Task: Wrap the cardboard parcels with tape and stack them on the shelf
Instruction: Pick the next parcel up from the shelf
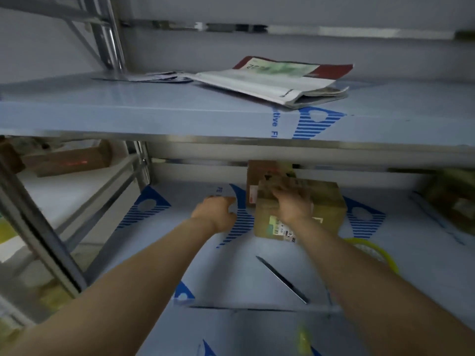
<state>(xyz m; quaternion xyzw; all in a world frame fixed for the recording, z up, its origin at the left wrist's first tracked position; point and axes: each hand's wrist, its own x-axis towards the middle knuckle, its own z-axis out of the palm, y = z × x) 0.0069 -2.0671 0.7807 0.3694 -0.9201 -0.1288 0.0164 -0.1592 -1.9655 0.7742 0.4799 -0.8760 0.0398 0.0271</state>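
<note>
A taped cardboard parcel (326, 204) with a label on its near face sits on the lower shelf (257, 278), which is covered in blue-printed film. My right hand (293, 201) lies on top of this parcel, fingers spread over its upper left part. Behind it stands a second cardboard parcel (259, 173) against the back rail. My left hand (218, 211) hovers over the shelf just left of the parcels, fingers loosely curled and holding nothing. A yellow tape roll (370, 250) lies to the right, partly hidden by my right forearm.
The upper shelf (128, 116) carries a folded magazine or bag (277, 78). A dark knife-like blade (282, 280) lies on the lower shelf between my arms. More cardboard boxes sit at far left (66, 160) and far right (452, 201). Metal uprights (36, 227) stand at left.
</note>
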